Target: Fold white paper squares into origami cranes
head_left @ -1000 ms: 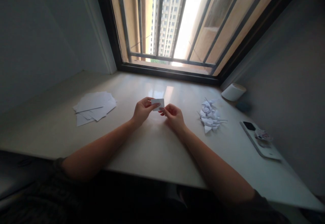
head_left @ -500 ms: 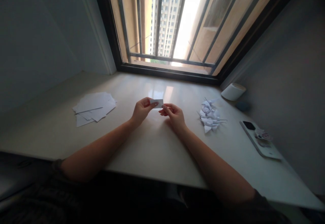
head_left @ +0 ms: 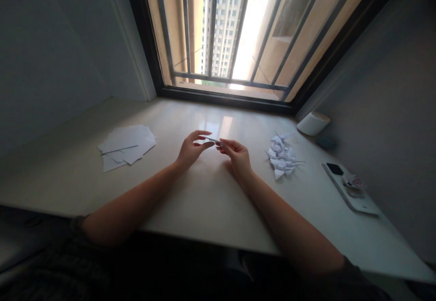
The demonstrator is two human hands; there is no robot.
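A small folded white paper (head_left: 215, 142) is held edge-on between my two hands above the middle of the pale counter (head_left: 204, 201). My left hand (head_left: 191, 148) pinches its left end with thumb and fingers curled, the index finger arched above it. My right hand (head_left: 238, 156) pinches its right end with closed fingertips. The paper now shows only as a thin sliver. A loose stack of white paper sheets (head_left: 126, 145) lies to the left of my hands. A heap of folded white paper figures (head_left: 282, 156) lies to the right.
A white phone with a charm (head_left: 350, 186) lies at the right near the wall. A white roll-like object (head_left: 313, 122) and a small dark thing (head_left: 325, 142) sit at the back right corner. A barred window (head_left: 238, 37) runs behind the counter; walls close both sides.
The folded paper has tipped from facing me to lying nearly flat and edge-on. My left index finger has lifted above it; both hands stay in place.
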